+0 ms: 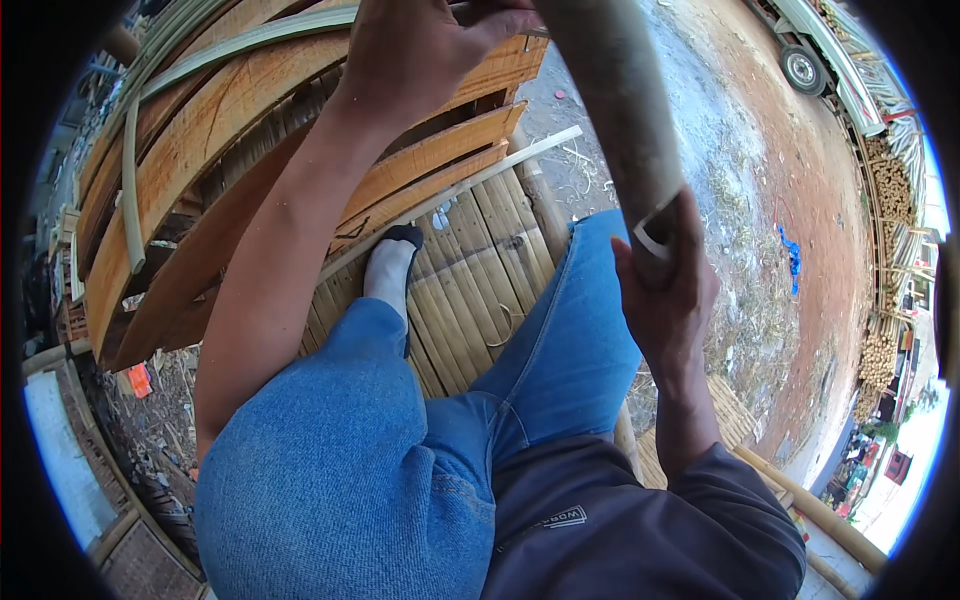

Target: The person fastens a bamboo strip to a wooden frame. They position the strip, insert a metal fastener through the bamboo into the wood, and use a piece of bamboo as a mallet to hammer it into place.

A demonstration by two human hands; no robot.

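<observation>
A thick grey-green bamboo pole slants from the top edge down toward my right thigh. My right hand is wrapped round its near end, where a pale cut edge shows. At the top edge, my left hand is closed beside the far part of the pole. Its fingertips run partly out of view, and what they grip is hidden. My legs in blue jeans straddle a slatted bamboo platform, and one foot in a grey and black sock rests on it.
Several curved orange-brown boards are stacked to the left, with pale green bamboo strips across them. A light strip lies along the platform's far edge. On the right are dirt ground, a blue scrap, a parked truck and stacked poles.
</observation>
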